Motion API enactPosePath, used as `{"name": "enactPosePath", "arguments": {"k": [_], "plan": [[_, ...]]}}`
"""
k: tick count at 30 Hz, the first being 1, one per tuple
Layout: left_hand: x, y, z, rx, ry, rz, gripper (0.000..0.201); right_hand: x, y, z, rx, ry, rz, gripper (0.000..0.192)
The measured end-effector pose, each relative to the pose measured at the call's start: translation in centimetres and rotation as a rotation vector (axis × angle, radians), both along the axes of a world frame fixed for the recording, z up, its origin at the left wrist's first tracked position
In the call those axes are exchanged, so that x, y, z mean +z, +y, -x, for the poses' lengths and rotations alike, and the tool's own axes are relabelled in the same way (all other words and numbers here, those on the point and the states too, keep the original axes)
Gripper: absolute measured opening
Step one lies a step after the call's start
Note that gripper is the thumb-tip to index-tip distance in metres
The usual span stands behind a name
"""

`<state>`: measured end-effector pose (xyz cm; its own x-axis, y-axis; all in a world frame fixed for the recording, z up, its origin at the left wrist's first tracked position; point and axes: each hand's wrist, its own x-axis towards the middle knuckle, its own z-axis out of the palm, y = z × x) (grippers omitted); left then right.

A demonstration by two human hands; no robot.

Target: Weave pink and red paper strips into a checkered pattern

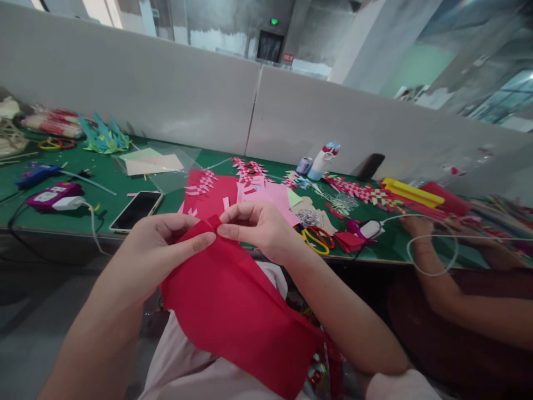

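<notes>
Both hands pinch the top edge of a large red paper sheet point(237, 311) held over the lap: left hand point(164, 241) and right hand point(258, 225) meet thumb to thumb, fingers closed on the paper. Beyond lies the green bench point(104, 178), with pink paper point(270, 195), a phone point(136, 210), and yellow-and-red scissors point(318, 239).

Your paper sheet point(237, 305) hangs before the tabletop point(104, 178); phone point(136, 210) behind-left, scissors point(318, 240) right, bottle point(322, 161) far back.
</notes>
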<state>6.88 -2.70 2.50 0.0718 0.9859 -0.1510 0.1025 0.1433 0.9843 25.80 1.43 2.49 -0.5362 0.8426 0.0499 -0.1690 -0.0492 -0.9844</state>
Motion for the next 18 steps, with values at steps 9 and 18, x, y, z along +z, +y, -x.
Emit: {"name": "enactPosePath", "arguments": {"k": [9, 18], "plan": [[0.2, -0.3, 0.0, 0.023, -0.005, 0.008, 0.027, -0.1, 0.0, -0.1, 0.001, 0.025, -0.042, 0.027], [0.9, -0.2, 0.1, -0.005, 0.087, 0.019, 0.029, 0.0, 0.1, -0.2, 0.035, -0.045, -0.019, 0.020]]}}
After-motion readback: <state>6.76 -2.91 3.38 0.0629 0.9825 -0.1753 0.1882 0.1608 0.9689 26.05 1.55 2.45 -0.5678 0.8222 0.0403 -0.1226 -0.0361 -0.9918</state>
